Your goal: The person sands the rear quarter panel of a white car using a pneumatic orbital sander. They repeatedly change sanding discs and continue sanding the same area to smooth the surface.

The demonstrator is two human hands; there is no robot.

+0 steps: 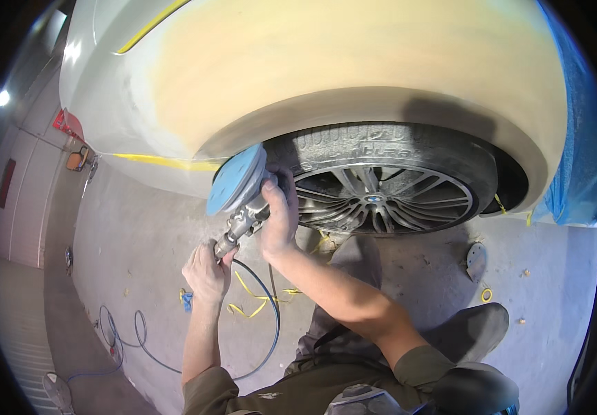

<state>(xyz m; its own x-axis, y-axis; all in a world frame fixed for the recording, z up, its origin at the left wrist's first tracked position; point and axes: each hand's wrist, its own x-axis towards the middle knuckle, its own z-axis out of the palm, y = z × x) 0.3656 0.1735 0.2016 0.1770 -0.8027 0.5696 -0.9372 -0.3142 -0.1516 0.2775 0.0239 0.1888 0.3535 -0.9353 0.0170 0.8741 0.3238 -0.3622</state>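
An air sander (244, 220) with a round light-blue sanding pad (237, 181) is held up in front of the car's wheel arch, its pad tilted up and facing left. My right hand (281, 216) wraps around the sander's body from the right side. Lower down, my left hand (208, 271) has its fingers closed on the metal hose coupling (226, 245) at the end of the tool. From there a dark air hose (275, 319) loops down to the floor. Behind the tool, the fender (353, 59) shows a sanded beige patch, and the pad stands near its lower edge.
The tire and spoked wheel (381, 197) fill the arch. Blue masking film (582, 152) covers the right side. On the grey floor (153, 256) lie yellow tape strips (250, 304), a yellow tape roll (486, 295), a used sanding disc (477, 261) and hose coils (112, 332).
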